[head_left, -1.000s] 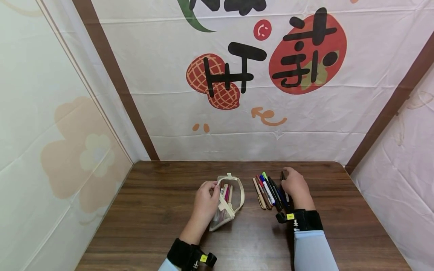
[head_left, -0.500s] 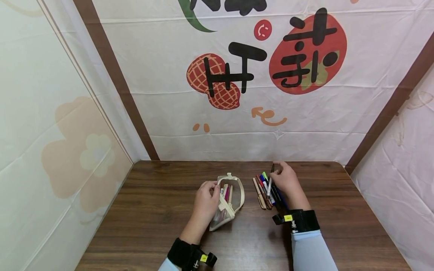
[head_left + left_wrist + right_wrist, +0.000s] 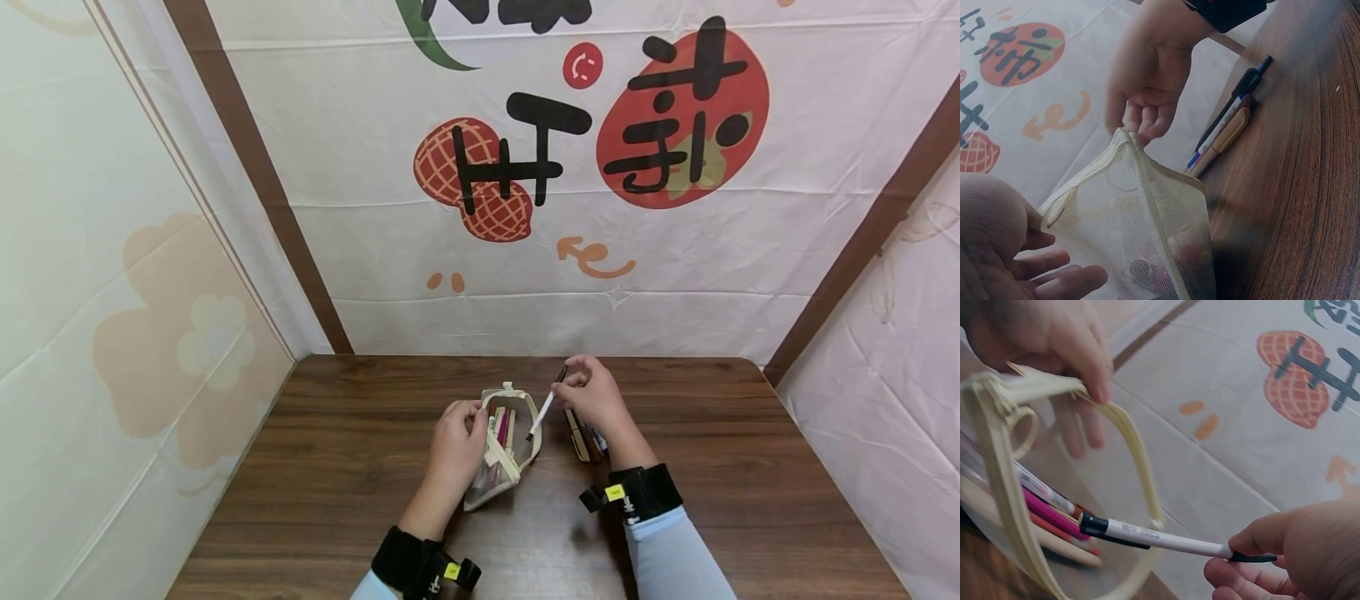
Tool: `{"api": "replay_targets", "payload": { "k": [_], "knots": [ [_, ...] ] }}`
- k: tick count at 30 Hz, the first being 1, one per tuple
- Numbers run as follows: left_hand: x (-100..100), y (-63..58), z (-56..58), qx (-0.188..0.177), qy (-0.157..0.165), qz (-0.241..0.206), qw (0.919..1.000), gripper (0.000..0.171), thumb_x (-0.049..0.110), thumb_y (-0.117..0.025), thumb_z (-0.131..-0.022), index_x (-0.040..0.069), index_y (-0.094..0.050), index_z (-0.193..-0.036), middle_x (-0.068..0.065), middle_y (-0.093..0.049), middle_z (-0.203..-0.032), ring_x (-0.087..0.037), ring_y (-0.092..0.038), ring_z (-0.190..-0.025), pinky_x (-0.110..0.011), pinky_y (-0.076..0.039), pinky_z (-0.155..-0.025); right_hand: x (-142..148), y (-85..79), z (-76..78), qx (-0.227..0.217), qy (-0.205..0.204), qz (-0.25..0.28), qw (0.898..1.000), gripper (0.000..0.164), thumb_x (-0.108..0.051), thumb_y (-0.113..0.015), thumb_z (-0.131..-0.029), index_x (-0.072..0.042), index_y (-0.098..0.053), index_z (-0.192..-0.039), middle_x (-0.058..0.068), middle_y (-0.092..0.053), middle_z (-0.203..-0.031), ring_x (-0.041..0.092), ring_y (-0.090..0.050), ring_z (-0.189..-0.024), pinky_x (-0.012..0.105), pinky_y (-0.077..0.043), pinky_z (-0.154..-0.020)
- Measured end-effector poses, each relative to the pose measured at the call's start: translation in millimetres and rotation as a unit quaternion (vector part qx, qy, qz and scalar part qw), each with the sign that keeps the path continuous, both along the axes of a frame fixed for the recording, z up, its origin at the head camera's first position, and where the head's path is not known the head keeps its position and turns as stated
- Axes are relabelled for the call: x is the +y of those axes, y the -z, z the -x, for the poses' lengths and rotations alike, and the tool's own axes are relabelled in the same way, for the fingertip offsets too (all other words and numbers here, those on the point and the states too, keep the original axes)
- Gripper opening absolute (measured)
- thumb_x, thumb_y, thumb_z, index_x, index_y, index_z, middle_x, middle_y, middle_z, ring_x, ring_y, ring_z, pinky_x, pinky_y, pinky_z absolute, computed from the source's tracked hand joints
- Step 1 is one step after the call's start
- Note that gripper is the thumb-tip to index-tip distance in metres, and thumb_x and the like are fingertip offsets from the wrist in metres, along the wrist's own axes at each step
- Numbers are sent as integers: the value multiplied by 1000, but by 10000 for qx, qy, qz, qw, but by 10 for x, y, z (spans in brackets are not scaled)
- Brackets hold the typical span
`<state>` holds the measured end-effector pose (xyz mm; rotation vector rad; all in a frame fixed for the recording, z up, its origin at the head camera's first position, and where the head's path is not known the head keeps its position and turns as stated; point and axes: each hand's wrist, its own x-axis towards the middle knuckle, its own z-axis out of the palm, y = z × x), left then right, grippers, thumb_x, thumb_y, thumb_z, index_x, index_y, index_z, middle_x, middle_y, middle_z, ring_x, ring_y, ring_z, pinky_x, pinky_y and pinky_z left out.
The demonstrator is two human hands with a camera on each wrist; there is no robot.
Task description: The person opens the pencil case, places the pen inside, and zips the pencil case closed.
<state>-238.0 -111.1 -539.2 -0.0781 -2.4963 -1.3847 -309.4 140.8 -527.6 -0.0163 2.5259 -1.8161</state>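
Note:
A translucent mesh pencil pouch (image 3: 478, 498) with cream zipper edging stands with its mouth held wide. My left hand (image 3: 457, 437) pinches the left side of its rim between thumb and fingers. Inside, several pens and markers show, among them a magenta one (image 3: 1054, 514). My right hand (image 3: 597, 402) pinches a white pen (image 3: 1169, 539) with black ends by its dark tip. The pen slants down to the left, its clip end at the pouch opening. In the left wrist view the pouch mesh hides this pen.
Several more pens (image 3: 1227, 128) lie side by side on the brown wooden table (image 3: 337, 483), right of the pouch and partly under my right hand in the head view. A white printed curtain (image 3: 480, 325) hangs behind the table's back edge.
My right hand has picked the white pen from the right of the pen row and carried it left to the pouch mouth. The left hand and pouch have stayed in place.

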Motion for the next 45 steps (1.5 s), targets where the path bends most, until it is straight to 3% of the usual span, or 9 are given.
{"api": "replay_targets", "payload": {
  "k": [3, 8, 16, 23, 29, 33, 38, 45],
  "knots": [
    [2, 7, 3, 32, -24, 18, 10000, 27, 13, -64, -112, 6, -71, -87, -18, -80, -127, -35, -77, -116, -46, -62, -95, -133, 23, -24, 53, -188, 102, 9998, 48, -8, -78, -106, -5, -57, -148, 16, -82, -102, 39, -83, -97, 61, -67, -95],
    [8, 5, 3, 108, -60, 9, 9999, 26, 12, -65, -111, 5, -73, -88, -19, -81, -126, -38, -77, -120, -53, -62, -101, -347, 76, -66, 17, -591, 86, 9982, 44, -7, -77, -105, -4, -58, -145, 14, -84, -98, 40, -84, -95, 57, -69, -91],
    [23, -11, 7, 157, -111, -23, 9998, 23, 11, -67, -110, 4, -75, -89, -17, -81, -124, -36, -77, -119, -53, -61, -103, -553, 152, -111, -121, -1052, -20, 9944, 44, -9, -80, -103, -2, -61, -142, 8, -84, -90, 43, -84, -88, 51, -70, -80],
    [31, -13, -3, 70, -105, -6, 9999, 24, 11, -66, -111, 4, -74, -89, -17, -80, -126, -36, -77, -119, -52, -61, -100, -650, 156, -157, -242, -1503, -41, 9883, 43, -8, -79, -104, 4, -63, -142, 11, -85, -89, 31, -84, -79, 44, -70, -74],
    [28, -9, -2, 25, -100, -74, 9999, 25, 10, -65, -111, 5, -73, -88, -18, -80, -127, -37, -76, -120, -53, -62, -101, -690, 176, -174, -155, -1872, -495, 9810, 47, -6, -77, -103, 4, -67, -148, 11, -87, -93, 22, -83, -78, 38, -68, -71],
    [26, 5, 6, 16, -102, -68, 9999, 25, 10, -65, -112, 5, -72, -87, -18, -79, -127, -37, -76, -119, -50, -62, -99, -680, 165, -173, -88, -2099, -830, 9742, 44, -7, -77, -103, 4, -71, -145, 11, -87, -95, 20, -82, -78, 32, -65, -69],
    [28, 11, 15, 54, -132, -52, 9999, 26, 11, -65, -111, 5, -73, -87, -17, -80, -126, -36, -76, -118, -50, -61, -99, -589, 106, -175, -153, -1967, -970, 9755, 31, -9, -74, -105, 1, -77, -134, 11, -87, -98, 22, -82, -79, 30, -61, -67],
    [36, 5, 5, 108, -157, -120, 9997, 25, 11, -66, -111, 4, -74, -87, -18, -80, -125, -37, -77, -118, -52, -62, -102, -340, 33, -103, -289, -1490, -969, 9837, 27, -16, -73, -110, 0, -77, -130, 12, -85, -101, 28, -83, -86, 46, -69, -80]
  ]
}}
